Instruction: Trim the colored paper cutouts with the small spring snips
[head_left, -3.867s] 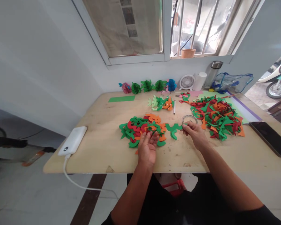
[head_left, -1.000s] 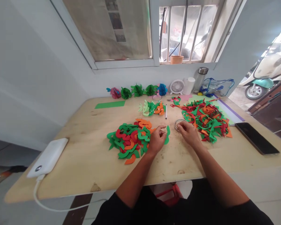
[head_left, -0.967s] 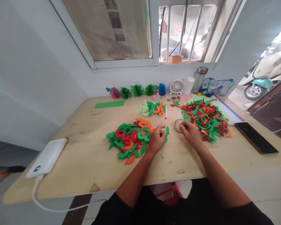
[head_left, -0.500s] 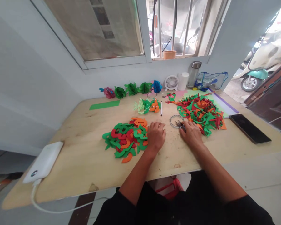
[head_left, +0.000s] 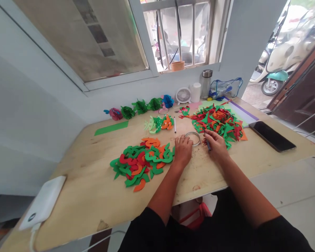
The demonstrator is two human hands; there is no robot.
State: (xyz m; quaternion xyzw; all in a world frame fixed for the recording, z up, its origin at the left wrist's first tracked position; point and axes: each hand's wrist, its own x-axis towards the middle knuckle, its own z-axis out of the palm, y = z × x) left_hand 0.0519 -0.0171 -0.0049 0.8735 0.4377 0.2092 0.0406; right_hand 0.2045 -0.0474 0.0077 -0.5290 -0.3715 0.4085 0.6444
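Note:
On the table, my left hand (head_left: 183, 151) rests palm down with its fingers spread. Its fingertips lie at the left edge of a thin ring that looks like a tape roll (head_left: 198, 140). To the right of the ring, my right hand (head_left: 216, 144) is closed around a small dark scissors-like tool (head_left: 208, 144), partly hidden by the fingers. Left of my left hand is a pile of curved green, red and orange paper cutouts (head_left: 139, 161). A heap of red, green and orange paper scraps (head_left: 220, 120) lies just beyond my right hand.
A white pen (head_left: 175, 125) lies near small dotted cutouts (head_left: 154, 125). Folded paper figures (head_left: 141, 106), a small fan (head_left: 183, 95) and a glass bottle (head_left: 206, 85) stand along the wall. A phone (head_left: 272, 135) lies right, a white power bank (head_left: 43, 202) left.
My left hand has moved from the cutout pile to the ring. My right hand has raised the tool off the ring and turned it. The view has shifted.

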